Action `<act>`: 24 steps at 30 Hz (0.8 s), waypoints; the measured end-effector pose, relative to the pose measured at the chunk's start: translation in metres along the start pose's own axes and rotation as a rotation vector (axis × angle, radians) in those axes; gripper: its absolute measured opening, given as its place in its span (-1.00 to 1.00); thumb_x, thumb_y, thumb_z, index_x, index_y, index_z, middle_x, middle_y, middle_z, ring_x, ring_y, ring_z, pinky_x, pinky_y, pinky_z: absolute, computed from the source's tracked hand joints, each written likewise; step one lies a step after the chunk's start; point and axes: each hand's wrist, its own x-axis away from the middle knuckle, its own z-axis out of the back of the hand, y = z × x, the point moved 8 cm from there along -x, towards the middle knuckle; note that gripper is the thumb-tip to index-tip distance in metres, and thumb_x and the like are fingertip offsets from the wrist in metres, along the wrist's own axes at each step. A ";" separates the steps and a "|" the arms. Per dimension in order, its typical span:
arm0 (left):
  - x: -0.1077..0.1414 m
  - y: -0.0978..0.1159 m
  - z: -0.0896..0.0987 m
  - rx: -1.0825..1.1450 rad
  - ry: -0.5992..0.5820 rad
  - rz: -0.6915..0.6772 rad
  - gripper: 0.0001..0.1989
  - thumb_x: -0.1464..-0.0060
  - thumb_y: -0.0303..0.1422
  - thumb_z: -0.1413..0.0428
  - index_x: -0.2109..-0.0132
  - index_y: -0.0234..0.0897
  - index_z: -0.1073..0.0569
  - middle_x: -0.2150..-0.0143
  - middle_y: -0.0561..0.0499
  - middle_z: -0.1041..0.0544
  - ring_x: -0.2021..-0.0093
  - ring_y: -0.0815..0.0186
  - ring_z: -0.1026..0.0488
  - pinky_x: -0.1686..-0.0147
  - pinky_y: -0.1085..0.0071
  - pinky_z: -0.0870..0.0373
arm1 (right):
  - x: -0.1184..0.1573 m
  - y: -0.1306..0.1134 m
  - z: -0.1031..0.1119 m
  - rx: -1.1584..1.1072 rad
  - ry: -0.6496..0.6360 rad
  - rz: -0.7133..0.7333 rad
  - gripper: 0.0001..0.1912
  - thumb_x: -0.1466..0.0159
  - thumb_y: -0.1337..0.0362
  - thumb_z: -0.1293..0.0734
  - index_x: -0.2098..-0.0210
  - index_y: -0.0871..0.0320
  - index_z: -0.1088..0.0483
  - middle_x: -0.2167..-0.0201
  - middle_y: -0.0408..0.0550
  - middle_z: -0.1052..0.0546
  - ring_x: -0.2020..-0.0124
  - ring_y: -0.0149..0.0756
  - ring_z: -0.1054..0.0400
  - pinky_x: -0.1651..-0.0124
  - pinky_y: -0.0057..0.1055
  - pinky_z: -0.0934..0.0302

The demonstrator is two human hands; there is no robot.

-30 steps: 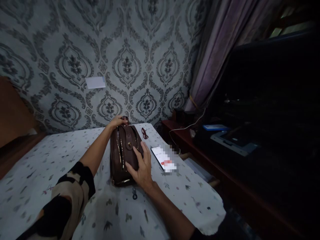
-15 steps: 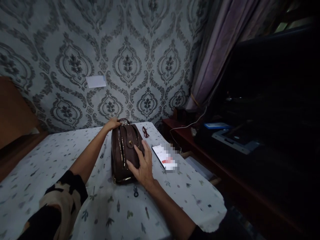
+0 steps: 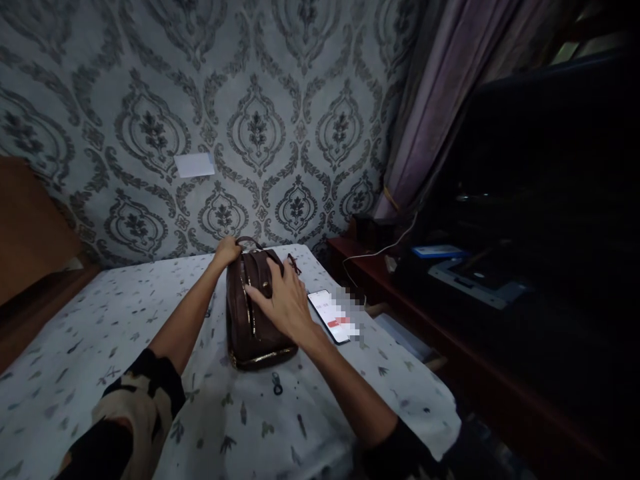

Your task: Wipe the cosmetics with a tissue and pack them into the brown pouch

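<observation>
A dark brown leather bag (image 3: 243, 313) with gold zips and a short top handle lies on the patterned bedsheet (image 3: 165, 413), its base towards me. My left hand (image 3: 228, 252) is closed on its far left corner, beside the handle; the fingertips are hidden. Over the front of the bag my right hand (image 3: 286, 299) is open, thumb and fingers spread, close to the gold clasp and partly covering the right side. To the right of the bag lies a phone (image 3: 327, 313) with a lit, partly blurred screen.
Red-framed glasses (image 3: 294, 264) lie past the bag, partly behind my right hand. A wallpapered wall (image 3: 257, 133) rises behind the bed. On the right are a dark red ledge (image 3: 360, 257), a white cable (image 3: 375, 253) and a purple curtain (image 3: 420, 127). A brown board (image 3: 30, 227) stands left.
My right hand has moved up the front of the bag from its lower right, now nearer the clasp and top. My left hand keeps its place at the corner. The view has shifted slightly.
</observation>
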 end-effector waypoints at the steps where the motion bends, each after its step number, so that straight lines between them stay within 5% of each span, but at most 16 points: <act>1: 0.000 -0.001 0.000 -0.015 0.012 0.005 -0.72 -0.22 -0.23 -0.15 0.03 -0.32 -0.49 -0.01 -0.10 -0.52 -0.02 0.18 -0.49 -0.03 0.12 -0.44 | -0.013 -0.001 -0.003 0.003 -0.062 -0.038 -0.23 -0.27 -0.19 -0.25 -0.31 0.11 -0.16 -0.30 0.33 -0.19 -0.30 0.24 -0.12 -0.17 0.19 -0.13; 5: 0.001 -0.002 -0.001 -0.074 0.045 0.022 -0.72 -0.23 -0.21 -0.14 0.03 -0.32 -0.49 0.00 -0.10 -0.53 -0.01 0.19 -0.49 -0.03 0.12 -0.43 | -0.044 -0.011 -0.018 0.068 -0.312 -0.124 -0.25 -0.25 -0.26 -0.23 -0.22 0.13 -0.26 -0.23 0.36 -0.28 -0.24 0.29 -0.20 -0.13 0.23 -0.13; 9: 0.003 -0.001 -0.001 -0.081 0.048 0.021 -0.74 -0.22 -0.23 -0.14 0.08 -0.35 -0.50 0.07 -0.11 -0.55 0.03 0.19 -0.50 0.00 0.15 -0.43 | -0.045 -0.026 -0.026 0.139 -0.420 -0.147 -0.20 -0.23 -0.25 -0.27 -0.24 0.19 -0.25 -0.30 0.43 -0.20 -0.31 0.37 -0.09 -0.18 0.28 -0.05; 18: 0.006 0.000 0.005 -0.039 -0.014 -0.010 -0.80 -0.06 -0.26 -0.20 0.39 -0.34 -0.52 0.51 -0.01 -0.51 0.27 0.19 -0.52 0.33 0.41 -0.34 | -0.037 -0.031 -0.031 0.159 -0.439 -0.171 -0.25 -0.29 -0.10 -0.26 -0.32 0.20 -0.19 -0.38 0.40 -0.09 -0.38 0.40 0.05 -0.24 0.32 0.04; 24: 0.008 0.004 0.004 -0.108 -0.036 0.018 -0.73 -0.21 -0.20 -0.15 0.20 -0.36 -0.51 0.23 -0.01 -0.57 0.22 0.29 -0.52 0.17 0.26 -0.47 | -0.035 -0.030 -0.035 0.158 -0.443 -0.160 -0.19 -0.32 -0.12 -0.20 -0.39 0.23 -0.05 -0.42 0.37 -0.03 -0.41 0.38 0.12 -0.26 0.32 0.09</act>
